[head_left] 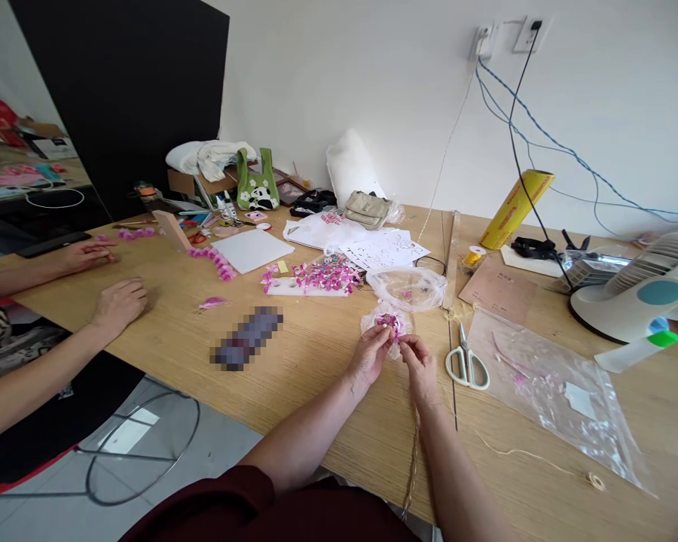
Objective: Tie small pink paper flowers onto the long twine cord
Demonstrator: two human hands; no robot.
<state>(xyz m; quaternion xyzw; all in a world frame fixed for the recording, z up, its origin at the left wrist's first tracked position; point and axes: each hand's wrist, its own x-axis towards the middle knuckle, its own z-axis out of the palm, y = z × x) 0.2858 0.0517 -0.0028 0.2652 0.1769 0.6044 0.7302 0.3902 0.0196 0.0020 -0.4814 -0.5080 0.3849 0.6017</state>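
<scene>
My left hand (370, 354) is closed, thumb and forefinger pinching a small purple flower piece (396, 331) over the table. Close on its right, my right hand (421, 367) is also closed, its fingertips at the lower end of the same piece; the exact grip is too small to make out. Just behind the fingertips lies an open clear plastic bag (367, 325) with more purple bits in it. A twisted tan cord (413, 459) hangs down past my right wrist. White-handled scissors (466, 365) lie right of my right hand.
Purple flower sprigs (328, 275) rest on a white strip behind my hands. Clear bags (576, 399), a fan (633, 293) and a yellow roll (517, 209) stand or lie at right. A co-worker's hands (121, 305) rest at left, near a blurred-out dark object (247, 339).
</scene>
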